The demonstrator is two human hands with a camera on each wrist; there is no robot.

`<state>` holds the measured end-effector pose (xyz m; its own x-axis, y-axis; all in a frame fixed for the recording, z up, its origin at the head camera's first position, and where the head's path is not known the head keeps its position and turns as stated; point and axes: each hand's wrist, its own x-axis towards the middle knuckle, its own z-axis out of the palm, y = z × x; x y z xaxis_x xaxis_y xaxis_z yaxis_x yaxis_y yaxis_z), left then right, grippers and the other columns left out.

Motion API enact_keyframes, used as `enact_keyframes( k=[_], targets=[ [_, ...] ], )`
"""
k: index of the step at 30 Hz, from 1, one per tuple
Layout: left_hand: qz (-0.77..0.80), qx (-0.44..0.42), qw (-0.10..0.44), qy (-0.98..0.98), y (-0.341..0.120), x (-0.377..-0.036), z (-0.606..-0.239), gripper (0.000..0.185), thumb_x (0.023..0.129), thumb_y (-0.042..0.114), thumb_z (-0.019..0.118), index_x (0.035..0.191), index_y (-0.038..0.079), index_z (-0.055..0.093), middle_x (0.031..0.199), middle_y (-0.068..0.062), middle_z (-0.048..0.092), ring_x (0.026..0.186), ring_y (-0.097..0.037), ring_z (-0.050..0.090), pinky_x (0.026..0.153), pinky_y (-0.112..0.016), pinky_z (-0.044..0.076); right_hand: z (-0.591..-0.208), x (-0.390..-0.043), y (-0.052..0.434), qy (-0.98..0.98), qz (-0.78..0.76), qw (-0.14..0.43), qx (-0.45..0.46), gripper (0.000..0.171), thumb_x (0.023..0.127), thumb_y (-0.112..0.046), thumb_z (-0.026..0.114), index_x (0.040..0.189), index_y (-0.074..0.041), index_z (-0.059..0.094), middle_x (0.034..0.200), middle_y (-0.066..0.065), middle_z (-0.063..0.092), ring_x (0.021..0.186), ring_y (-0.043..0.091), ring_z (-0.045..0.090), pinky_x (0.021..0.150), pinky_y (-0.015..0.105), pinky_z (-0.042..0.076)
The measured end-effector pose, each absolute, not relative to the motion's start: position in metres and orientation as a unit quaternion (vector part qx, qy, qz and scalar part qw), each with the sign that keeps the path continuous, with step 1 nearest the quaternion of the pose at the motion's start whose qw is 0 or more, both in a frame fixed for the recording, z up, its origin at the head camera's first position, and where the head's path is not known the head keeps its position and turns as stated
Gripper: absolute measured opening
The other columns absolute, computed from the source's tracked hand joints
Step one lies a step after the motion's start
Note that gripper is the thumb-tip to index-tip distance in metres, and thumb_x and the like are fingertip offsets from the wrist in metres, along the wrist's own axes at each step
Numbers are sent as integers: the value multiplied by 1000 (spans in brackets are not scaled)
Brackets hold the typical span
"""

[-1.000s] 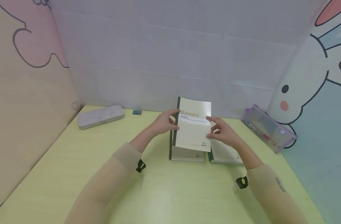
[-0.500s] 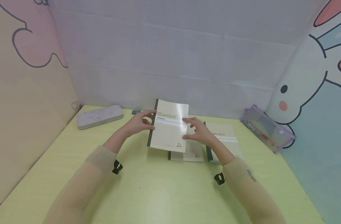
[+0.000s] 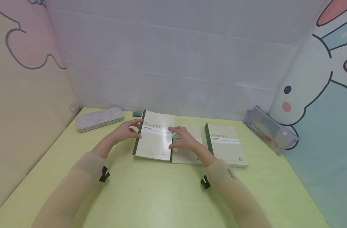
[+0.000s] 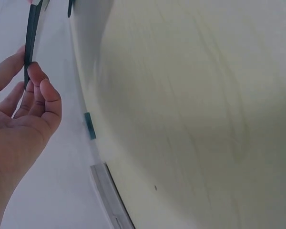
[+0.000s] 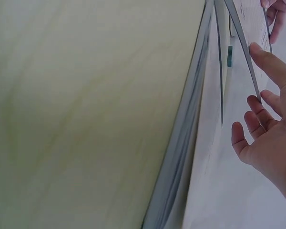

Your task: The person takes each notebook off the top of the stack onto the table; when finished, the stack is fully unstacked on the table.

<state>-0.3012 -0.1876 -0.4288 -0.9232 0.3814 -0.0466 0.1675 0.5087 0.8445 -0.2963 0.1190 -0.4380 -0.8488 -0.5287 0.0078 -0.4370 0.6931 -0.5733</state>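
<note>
- The left hand [image 3: 123,133] pinches the dark spine of a pale notebook [image 3: 153,144] between thumb and fingers, with a gap open between the thumb and the forefinger along the spine.
- The right hand [image 3: 185,140] pinches the opposite edge of this same notebook; from its wrist camera I see the edge going between the thumb and the fingers.
- This pale notebook is left of the middle of the table [image 3: 162,196], held a little above it and tilted, the cover with the word "Gambit" facing the person.
- Just to the right lies the second notebook [image 3: 186,156], flat, also with a dark spine, partly hidden under the right hand. Whether the two notebooks touch, I cannot tell.
- Further right lies a notebook with green spine [image 3: 228,145], similar cover; it looks thick, and I cannot say if it is one or several.
- At the back left rests a grey pencil case [image 3: 100,119], and near it a small blue block [image 3: 137,114].
- At the back right a clear pouch [image 3: 270,129] with purple border leans near the wall [image 3: 290,79], something red inside.
- Both sleeves [image 3: 67,190] are beige.
</note>
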Motion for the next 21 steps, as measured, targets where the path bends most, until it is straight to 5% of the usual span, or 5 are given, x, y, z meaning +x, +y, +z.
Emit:
enact_keyframes(
  k=[12,21],
  targets=[
    [419,163,144,882,-200,-312,-451,74,81,9,73,145,4,35,117,-19,51,85,-21,57,68,-28,44,-451,-305,99,938,-216,110,-248,88,72,-48,78,145,-22,38,147,13,35,130,31,34,103,53,34],
    [350,166,166,907,-198,-313,-457,71,83,14,72,143,3,37,118,-18,52,97,-27,50,75,-31,41,-454,-304,96,948,-160,110,-253,86,72,-56,74,144,-23,40,145,9,39,129,29,34,100,50,32]
  ],
)
